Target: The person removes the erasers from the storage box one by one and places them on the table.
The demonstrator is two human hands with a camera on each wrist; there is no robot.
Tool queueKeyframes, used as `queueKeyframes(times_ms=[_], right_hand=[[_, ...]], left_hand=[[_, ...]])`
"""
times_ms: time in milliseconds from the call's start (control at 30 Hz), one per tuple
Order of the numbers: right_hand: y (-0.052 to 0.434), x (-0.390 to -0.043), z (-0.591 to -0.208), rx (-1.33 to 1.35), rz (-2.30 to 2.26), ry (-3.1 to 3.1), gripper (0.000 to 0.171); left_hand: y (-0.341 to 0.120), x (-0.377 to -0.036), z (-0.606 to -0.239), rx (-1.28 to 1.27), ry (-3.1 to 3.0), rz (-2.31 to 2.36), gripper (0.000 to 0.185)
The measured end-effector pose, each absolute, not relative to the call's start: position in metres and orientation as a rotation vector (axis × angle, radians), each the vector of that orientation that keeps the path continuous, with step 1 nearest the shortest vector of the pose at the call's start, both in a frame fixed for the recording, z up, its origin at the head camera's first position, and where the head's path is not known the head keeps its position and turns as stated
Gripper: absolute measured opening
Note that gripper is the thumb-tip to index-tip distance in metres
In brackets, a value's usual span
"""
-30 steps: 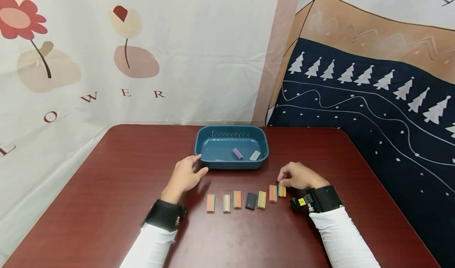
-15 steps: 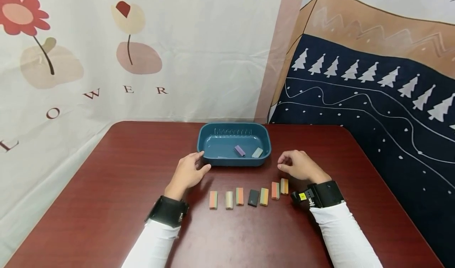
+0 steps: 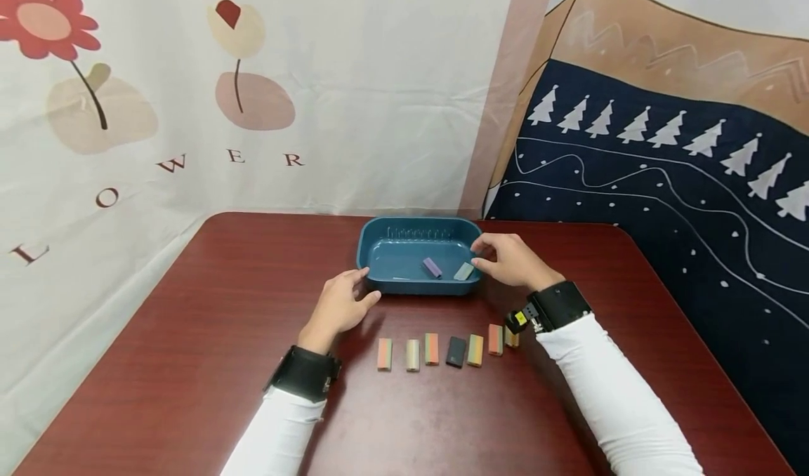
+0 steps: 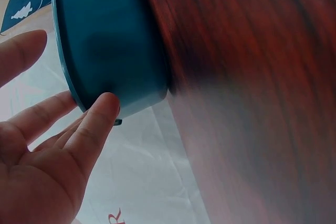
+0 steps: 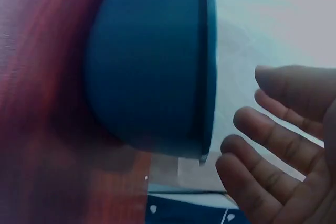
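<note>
We see the teal tray (image 3: 468, 288) standing on the dark red table (image 3: 189, 335), right between the two hands and ahead of both wrists. The left hand (image 3: 340, 306) rests against the tray's near left corner, its fingers relaxed and nearly straight; in the left wrist view the thumb (image 4: 97, 121) touches the outer wall just under the rim, while the other fingers spread loosely beside it, so the hand grips nothing. The right hand (image 3: 510, 260) is at the tray's right end, above the rim, with its fingers loosely bent and apart; in the right wrist view they hang just beside the rim (image 5: 210, 77), and we cannot tell whether they touch it. This hand also holds nothing. Inside the tray, just left of the right hand's fingertips, lies a pale green block (image 3: 464, 271), and a little further toward the left hand lies a purple block (image 3: 432, 267). Nearer to us than both hands, between the two wrists, a row of small blocks (image 3: 449, 350) stands on the table, the dark block (image 3: 456, 351) in the middle and the rightmost one partly hidden by the right wristband (image 3: 556, 306). Printed cloth hangs behind the table.
</note>
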State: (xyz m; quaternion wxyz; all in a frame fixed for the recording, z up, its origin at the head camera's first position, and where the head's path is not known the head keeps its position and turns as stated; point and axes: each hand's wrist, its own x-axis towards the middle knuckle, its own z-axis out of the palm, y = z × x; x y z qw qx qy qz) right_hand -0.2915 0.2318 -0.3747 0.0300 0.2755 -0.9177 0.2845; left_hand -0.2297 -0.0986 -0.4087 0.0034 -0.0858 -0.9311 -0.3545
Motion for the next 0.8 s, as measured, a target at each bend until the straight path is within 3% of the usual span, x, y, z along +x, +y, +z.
queueKeyframes(times_ms=[333,800], right_hand=[[0.201,-0.323,-0.346,1.089,0.682,-2.999,0.027],[0.148,-0.365,-0.339,1.058,0.367,-3.313,0.024]], left_hand=[[-0.097,-0.229,-0.408,-0.262,-2.909,-1.100,0.058],[-0.096,-0.227,-0.409,-0.241,-2.902,-1.112,0.057]])
